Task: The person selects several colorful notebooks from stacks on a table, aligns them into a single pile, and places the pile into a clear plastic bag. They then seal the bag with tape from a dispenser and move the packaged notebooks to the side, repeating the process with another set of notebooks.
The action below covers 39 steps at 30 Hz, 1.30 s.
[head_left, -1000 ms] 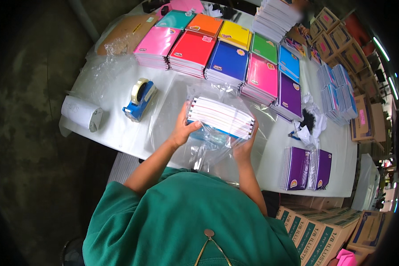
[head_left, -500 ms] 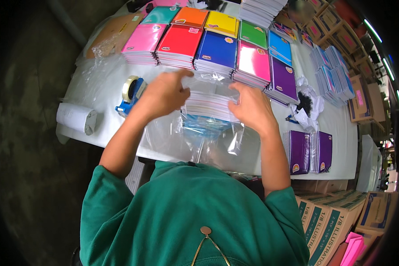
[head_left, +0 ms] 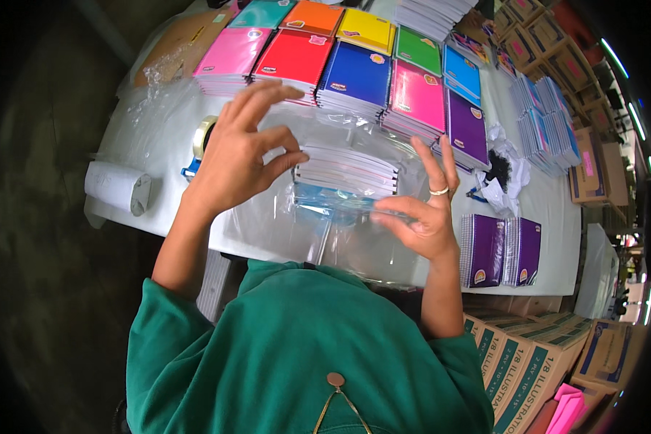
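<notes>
A stack of spiral notebooks, pale page edges showing and a blue cover at its near side, lies on clear plastic film in front of me. At the stack's left end is my left hand; thumb and index finger come together on the film, the other fingers fanned out. My right hand is by the stack's near right corner. Its thumb and index finger pinch toward the film there, while the other fingers, one with a ring, point up. The exact grip on the thin film is hard to see.
Rows of colored notebooks stand across the table's far side. A tape dispenser is partly behind my left arm. Two purple notebook stacks lie at right, near crumpled paper. A white roll sits at left; cartons stand lower right.
My left hand has lifted and moved slightly left. My right hand has come nearer and turned, its fingers now pointing up. The film's near side is drawn closer against the stack.
</notes>
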### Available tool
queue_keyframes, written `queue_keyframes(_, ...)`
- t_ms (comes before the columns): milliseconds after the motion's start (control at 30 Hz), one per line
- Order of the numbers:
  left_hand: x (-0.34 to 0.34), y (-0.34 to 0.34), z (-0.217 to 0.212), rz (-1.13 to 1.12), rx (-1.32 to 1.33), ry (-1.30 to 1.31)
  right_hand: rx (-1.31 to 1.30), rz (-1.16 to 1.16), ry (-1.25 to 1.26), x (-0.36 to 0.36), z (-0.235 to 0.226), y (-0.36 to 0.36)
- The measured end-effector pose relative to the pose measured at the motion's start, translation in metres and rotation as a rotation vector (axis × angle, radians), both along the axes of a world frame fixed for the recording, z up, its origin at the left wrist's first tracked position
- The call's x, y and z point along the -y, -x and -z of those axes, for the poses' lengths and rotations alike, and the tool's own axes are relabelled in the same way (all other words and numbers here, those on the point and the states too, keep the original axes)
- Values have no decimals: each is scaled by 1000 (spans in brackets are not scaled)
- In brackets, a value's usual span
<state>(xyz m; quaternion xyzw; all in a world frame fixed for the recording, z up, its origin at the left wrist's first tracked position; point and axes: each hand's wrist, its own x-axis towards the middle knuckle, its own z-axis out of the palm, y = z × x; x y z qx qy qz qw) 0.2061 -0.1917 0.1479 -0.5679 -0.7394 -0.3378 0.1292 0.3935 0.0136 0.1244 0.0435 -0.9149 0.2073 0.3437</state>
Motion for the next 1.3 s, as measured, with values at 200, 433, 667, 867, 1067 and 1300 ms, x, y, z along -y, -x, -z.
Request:
queue_keyframes(200,-1,10,7,-231,441,-404,-355,300,87,10,8,31)
queue_keyframes(433,2,10,9,-109,880,-592,-440,-55,1079,-14,88,18)
queue_keyframes(667,3,-7,122,131,847,-77,-19,-194,1064,10,137,15)
queue_keyframes(867,-25,-35,130,76,968,-210,-188,68,1013,23,107,40)
queue_keyframes(1067,-33,-56,140,-135,807,-419,-208,383,1018,34,97,51)
queue_keyframes(1300,-31,-72,145,-408,171,-408,-132,411,1102,36,87,52)
